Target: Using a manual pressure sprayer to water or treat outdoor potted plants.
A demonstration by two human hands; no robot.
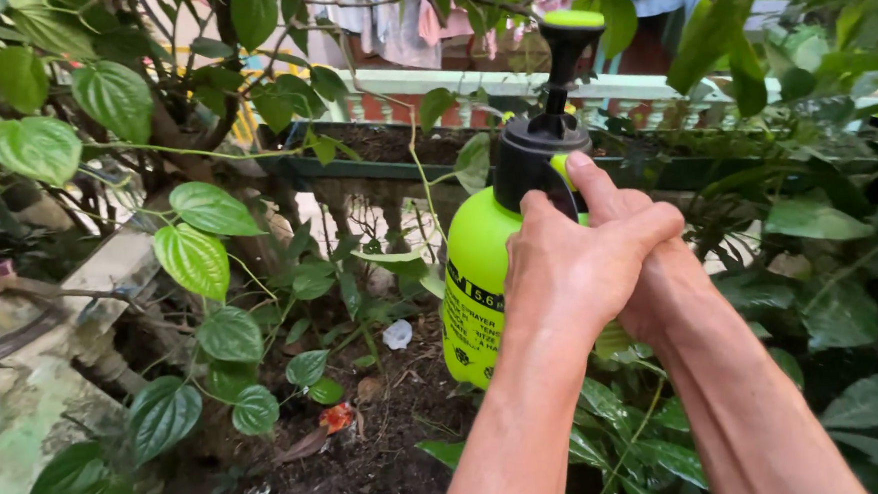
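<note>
A lime-green pressure sprayer with a black head and pump knob is held upright over a garden bed. Both my hands are clasped on its handle at the right side of the bottle. My left hand lies on top, wrapped over my right hand, which is mostly hidden beneath it. A thumb rests up against the black head near the yellow trigger. The handle itself is covered by the hands.
Broad-leaved vines fill the left and right. Dark soil with dry leaves and a white scrap lies below the bottle. A long planter trough and a balustrade stand behind. A concrete ledge runs at the left.
</note>
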